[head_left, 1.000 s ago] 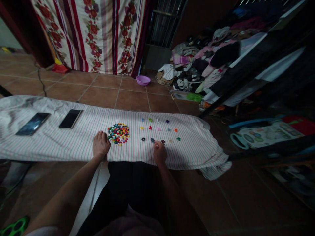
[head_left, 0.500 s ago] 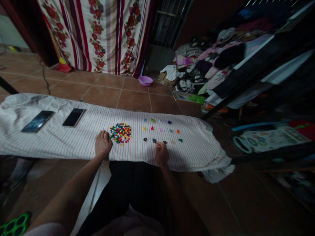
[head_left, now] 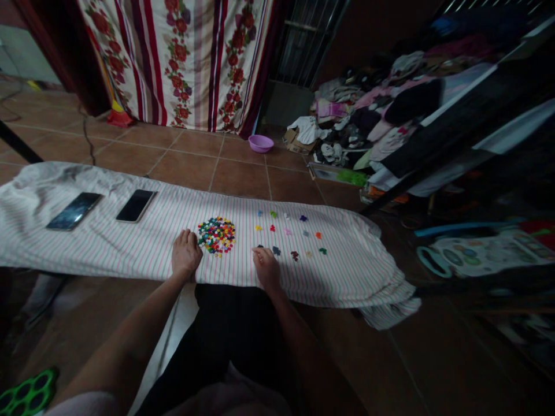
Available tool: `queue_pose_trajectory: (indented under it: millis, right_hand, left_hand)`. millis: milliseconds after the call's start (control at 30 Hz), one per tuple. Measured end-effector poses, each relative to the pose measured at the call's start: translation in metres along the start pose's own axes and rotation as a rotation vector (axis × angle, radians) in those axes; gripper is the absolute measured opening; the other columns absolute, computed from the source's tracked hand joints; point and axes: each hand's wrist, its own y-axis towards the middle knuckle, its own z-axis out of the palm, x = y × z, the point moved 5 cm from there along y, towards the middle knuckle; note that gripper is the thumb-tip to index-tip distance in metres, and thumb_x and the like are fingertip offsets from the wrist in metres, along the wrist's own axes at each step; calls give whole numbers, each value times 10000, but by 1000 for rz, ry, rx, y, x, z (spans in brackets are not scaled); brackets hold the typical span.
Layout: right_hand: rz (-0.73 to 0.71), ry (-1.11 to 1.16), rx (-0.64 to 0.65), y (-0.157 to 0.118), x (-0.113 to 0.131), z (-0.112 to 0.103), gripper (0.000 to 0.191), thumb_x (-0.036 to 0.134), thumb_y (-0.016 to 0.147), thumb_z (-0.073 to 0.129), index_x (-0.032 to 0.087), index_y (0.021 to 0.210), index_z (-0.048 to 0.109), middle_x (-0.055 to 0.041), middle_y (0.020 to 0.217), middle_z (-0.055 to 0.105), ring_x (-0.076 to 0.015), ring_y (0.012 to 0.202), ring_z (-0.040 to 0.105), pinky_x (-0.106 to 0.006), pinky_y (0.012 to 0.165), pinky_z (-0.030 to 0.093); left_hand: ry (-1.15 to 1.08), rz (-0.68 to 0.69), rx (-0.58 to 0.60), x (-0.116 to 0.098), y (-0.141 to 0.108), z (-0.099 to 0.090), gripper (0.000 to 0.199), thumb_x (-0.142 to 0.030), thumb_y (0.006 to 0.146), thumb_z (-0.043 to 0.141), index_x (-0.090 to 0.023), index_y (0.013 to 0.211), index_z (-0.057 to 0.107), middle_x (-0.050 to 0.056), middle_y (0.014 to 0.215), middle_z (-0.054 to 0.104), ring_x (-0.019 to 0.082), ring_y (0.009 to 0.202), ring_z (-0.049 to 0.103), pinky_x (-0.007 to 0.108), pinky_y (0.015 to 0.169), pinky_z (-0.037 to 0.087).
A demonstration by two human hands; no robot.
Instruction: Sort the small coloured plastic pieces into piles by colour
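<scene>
A round pile of small multicoloured pieces point(head_left: 217, 237) lies on the striped cloth point(head_left: 173, 199). Just left of it rests my left hand point(head_left: 187, 252), fingers bent and together, palm down; anything under it is hidden. To the right, small clusters sorted by colour form three rows, among them a red one point(head_left: 272, 228), an orange one point(head_left: 318, 235) and a green one point(head_left: 323, 251). My right hand point(head_left: 266, 267) is closed in a pinch beside the black cluster point(head_left: 260, 247) and left of the dark grey cluster point(head_left: 276, 251). What its fingertips hold is too small to name.
Two phones, one glossy point(head_left: 74, 211) and one dark point(head_left: 136, 205), lie on the cloth at left. Beyond are a purple basin point(head_left: 261, 144) on the tiled floor, a floral curtain point(head_left: 202, 63) and heaped clothes point(head_left: 368, 115). Dark bars point(head_left: 396, 188) slant at right.
My right hand has moved left, from the dark grey cluster towards the black one, uncovering the brown cluster. My left hand stays beside the pile. The whole view has shifted slightly.
</scene>
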Motion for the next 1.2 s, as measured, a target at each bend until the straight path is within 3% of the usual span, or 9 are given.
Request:
queue_pose_trajectory:
  millis: [233,500,1200]
  right_hand:
    - [-139,-1,157,14,45,48,262,232,933,507,255,1068,730,-41,1037,681,-156,958,636,-255,874,496]
    - [-143,-182,249,38,77,77,263,258,945,520,284,1061,754,-49,1060,646,-191,1013,583,-285,906,456]
    - [-116,-315,383,45,94,82,277,233,955,516,285,1106,742,-55,1109,638,-206,1093,521,-296,914,436]
  left_hand:
    - [-27,-5,-8,0,0,-1,339,-170,833,429,-146,1122,605,173,1317,593,318,1344,452,503,1097,351]
    - [-23,-8,-9,-1,0,0,338,-172,859,392,-120,1123,597,199,1339,576,319,1354,446,499,1102,354]
    - [42,9,0,-3,-1,-1,344,-164,862,400,-90,1130,601,217,1344,572,324,1353,449,484,1107,363]
